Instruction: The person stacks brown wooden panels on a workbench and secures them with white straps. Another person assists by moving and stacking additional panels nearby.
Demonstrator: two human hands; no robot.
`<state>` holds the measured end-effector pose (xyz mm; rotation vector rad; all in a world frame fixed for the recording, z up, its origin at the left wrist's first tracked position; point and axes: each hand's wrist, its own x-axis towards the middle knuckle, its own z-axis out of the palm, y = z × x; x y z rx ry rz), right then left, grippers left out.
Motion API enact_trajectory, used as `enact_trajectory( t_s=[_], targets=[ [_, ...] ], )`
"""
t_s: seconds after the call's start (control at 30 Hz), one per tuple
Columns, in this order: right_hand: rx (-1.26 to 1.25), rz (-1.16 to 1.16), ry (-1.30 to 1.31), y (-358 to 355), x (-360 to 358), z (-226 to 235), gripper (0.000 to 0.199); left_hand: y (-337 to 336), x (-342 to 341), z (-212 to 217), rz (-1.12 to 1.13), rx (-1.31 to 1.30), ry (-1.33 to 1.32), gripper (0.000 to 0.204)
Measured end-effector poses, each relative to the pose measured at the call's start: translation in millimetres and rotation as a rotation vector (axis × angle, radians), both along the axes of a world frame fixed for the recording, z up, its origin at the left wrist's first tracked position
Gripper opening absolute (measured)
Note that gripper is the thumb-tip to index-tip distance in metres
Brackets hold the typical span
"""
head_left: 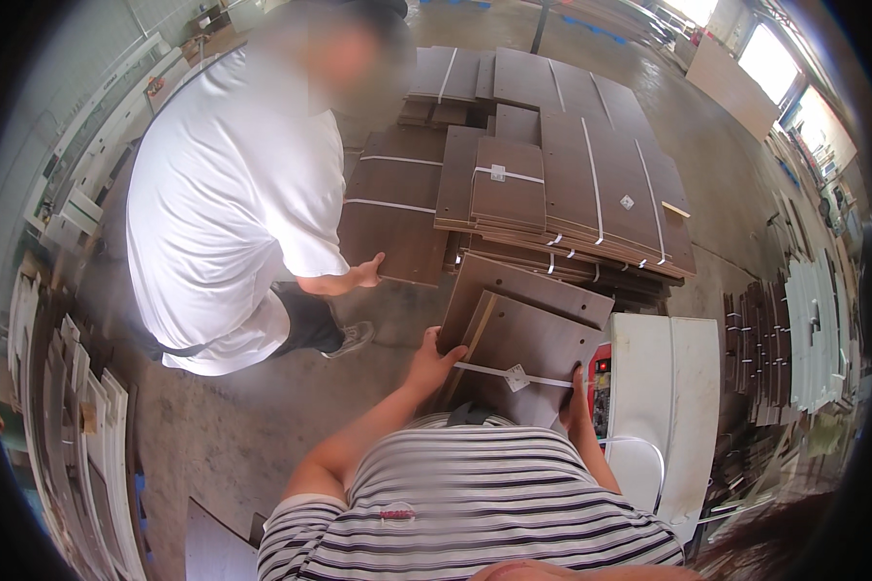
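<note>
From my remote seat, I find the bundle of dark brown rectangular panels [538, 353] at four o'clock, just off the middle of my view and in front of the wearer's body. My left hand [436, 365] has its grip closed on the bundle's left edge, thumb over the upper face. My right hand [576, 395] lies along the opposite edge, so the bundle is held between both palms. A flat white plastic strap [552, 382] crosses it, and a white printed label [515, 378] sits on the strap, set like a diamond; its print is too small for me to read. At six o'clock I see the black-and-white striped shirt [513, 494] with small red lettering on the chest.

At four o'clock, just beyond the right hand, stands a white box-shaped machine [644, 378] with a red-edged control panel [601, 382]; its markings are unclear to me.

At one o'clock lies a broad pile of brown flat panels [572, 184] bound with white straps. Two more pale labels show there: one square on a strap [497, 173], one diamond-wise on bare board [627, 202].

At ten o'clock a co-worker in a white short-sleeved shirt [233, 194] bends forward, one hand [366, 272] at the edge of a brown strapped panel [392, 228].
</note>
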<state>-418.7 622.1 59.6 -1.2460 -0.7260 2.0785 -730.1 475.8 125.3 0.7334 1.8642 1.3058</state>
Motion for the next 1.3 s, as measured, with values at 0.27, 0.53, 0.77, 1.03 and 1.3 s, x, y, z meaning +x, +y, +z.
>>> enact_trajectory(
  t_s=[0.27,0.53,0.77,1.03,1.3],
  targets=[
    [0.017,-0.030,-0.023,-7,-7,16,0.093,3,-4,-21,-0.021,0.035,0.012,0.060],
    [0.012,-0.046,-0.037,-4,3,-8,0.089,6,-7,-9,-0.046,0.012,0.008,0.061],
    [-0.011,-0.023,-0.011,-14,-6,14,0.086,4,-10,-3,-0.072,-0.004,0.011,0.068],
    [0.012,-0.254,0.223,-28,40,-28,0.079,12,0,33,-0.480,0.019,0.173,0.085],
    [0.105,-0.332,0.221,-54,85,-17,0.086,30,38,28,-0.603,0.082,0.181,0.085]
  ],
)
